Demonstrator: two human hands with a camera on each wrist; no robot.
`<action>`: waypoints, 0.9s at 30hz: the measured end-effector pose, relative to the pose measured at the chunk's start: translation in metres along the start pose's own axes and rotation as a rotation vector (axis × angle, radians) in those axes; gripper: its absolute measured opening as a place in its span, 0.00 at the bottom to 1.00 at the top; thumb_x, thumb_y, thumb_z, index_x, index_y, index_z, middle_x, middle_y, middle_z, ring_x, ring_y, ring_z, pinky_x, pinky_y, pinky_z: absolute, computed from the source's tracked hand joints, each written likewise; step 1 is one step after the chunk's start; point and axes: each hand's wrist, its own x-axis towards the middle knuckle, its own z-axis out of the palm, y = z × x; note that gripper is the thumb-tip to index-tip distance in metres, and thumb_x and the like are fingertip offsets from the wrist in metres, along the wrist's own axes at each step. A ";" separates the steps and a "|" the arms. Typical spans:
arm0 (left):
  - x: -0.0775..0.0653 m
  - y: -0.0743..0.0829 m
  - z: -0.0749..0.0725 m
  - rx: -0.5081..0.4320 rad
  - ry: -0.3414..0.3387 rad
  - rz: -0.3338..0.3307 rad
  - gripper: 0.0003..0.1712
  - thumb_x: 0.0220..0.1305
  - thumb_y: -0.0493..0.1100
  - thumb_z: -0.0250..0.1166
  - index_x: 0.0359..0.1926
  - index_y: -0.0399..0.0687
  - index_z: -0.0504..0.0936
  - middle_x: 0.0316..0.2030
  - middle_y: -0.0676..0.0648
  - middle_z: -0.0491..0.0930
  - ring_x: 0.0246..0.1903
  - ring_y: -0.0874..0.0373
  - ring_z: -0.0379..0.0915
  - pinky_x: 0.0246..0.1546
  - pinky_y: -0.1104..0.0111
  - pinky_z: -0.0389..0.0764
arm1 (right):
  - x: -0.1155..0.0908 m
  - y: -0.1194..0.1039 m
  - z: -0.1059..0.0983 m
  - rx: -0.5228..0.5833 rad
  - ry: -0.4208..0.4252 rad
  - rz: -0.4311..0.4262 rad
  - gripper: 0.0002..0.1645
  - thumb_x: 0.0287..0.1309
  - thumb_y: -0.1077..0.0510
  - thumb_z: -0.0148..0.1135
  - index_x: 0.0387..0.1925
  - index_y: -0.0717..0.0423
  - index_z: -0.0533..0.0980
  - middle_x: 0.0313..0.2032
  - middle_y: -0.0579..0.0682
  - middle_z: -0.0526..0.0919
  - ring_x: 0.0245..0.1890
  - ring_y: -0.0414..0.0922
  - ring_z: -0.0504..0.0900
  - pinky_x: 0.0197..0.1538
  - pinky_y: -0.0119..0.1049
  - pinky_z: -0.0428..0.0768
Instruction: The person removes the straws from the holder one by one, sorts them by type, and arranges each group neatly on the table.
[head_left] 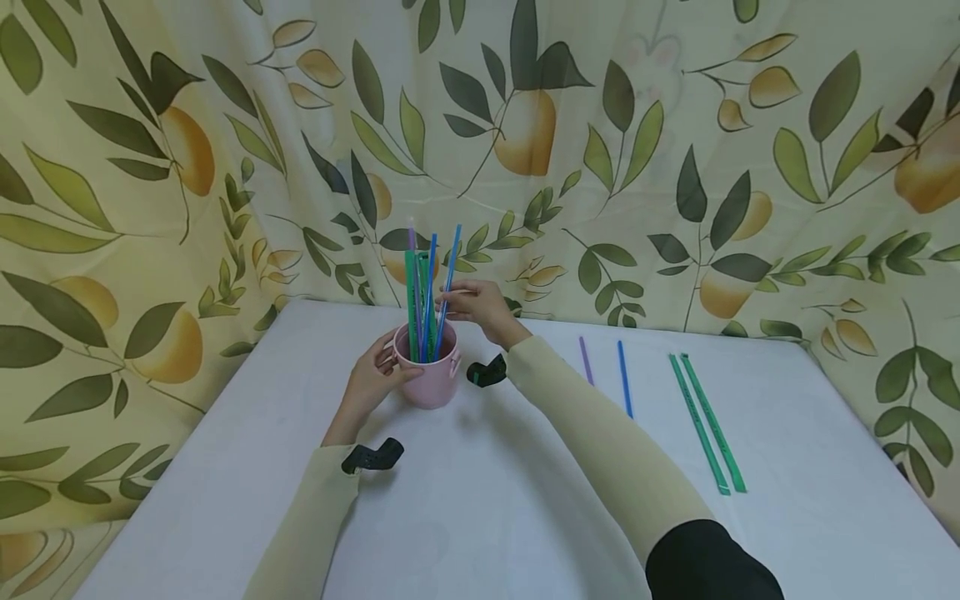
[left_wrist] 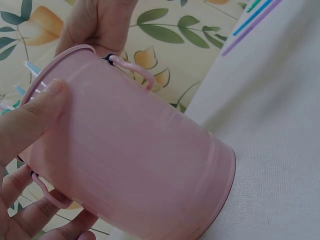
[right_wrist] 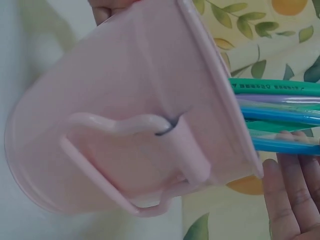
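A pink metal bucket (head_left: 430, 390) with small side handles stands on the white table, holding several upright straws. My left hand (head_left: 369, 382) grips it from the left, thumb (left_wrist: 37, 112) along the outside near the rim and fingers around the far side. On the right, my right hand (head_left: 486, 310) pinches a blue straw (head_left: 453, 258) just above the rim; its lower end is inside the bucket. Beside it stand another blue straw (head_left: 432, 275), a purple straw (head_left: 412, 237) and green straws (head_left: 410, 292). In the right wrist view, right fingers (right_wrist: 295, 195) lie by the blue straw, close to the rim.
Right of the bucket, a purple straw (head_left: 586, 360), a blue straw (head_left: 625, 379) and two green straws (head_left: 712, 425) lie on the white table (head_left: 465, 517). A fruit-patterned curtain (head_left: 637, 192) hangs behind the table's far edge.
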 end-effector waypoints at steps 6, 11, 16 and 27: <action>-0.002 -0.001 0.000 0.002 0.003 -0.002 0.46 0.53 0.43 0.71 0.70 0.51 0.58 0.68 0.42 0.62 0.67 0.46 0.60 0.66 0.57 0.66 | 0.000 -0.002 0.001 0.040 0.012 -0.010 0.22 0.62 0.59 0.58 0.54 0.68 0.73 0.50 0.64 0.81 0.47 0.53 0.84 0.56 0.47 0.79; -0.001 -0.002 0.000 0.006 0.004 -0.019 0.46 0.54 0.43 0.70 0.71 0.52 0.57 0.69 0.42 0.61 0.67 0.46 0.59 0.66 0.56 0.67 | -0.002 -0.007 0.002 0.074 0.032 -0.038 0.21 0.61 0.60 0.58 0.53 0.69 0.73 0.48 0.65 0.81 0.50 0.57 0.81 0.57 0.50 0.78; 0.005 -0.009 0.000 0.009 0.000 -0.015 0.47 0.53 0.44 0.71 0.71 0.52 0.57 0.69 0.42 0.60 0.68 0.44 0.59 0.66 0.55 0.67 | -0.004 -0.014 0.000 0.082 0.041 -0.062 0.21 0.62 0.61 0.58 0.54 0.69 0.72 0.47 0.64 0.82 0.51 0.56 0.81 0.54 0.47 0.80; 0.020 -0.028 0.001 0.037 0.029 -0.019 0.49 0.49 0.53 0.73 0.70 0.61 0.58 0.69 0.47 0.61 0.68 0.49 0.60 0.68 0.55 0.63 | -0.006 -0.030 -0.009 0.101 0.021 -0.151 0.20 0.63 0.62 0.56 0.53 0.70 0.72 0.48 0.66 0.81 0.40 0.45 0.85 0.54 0.47 0.80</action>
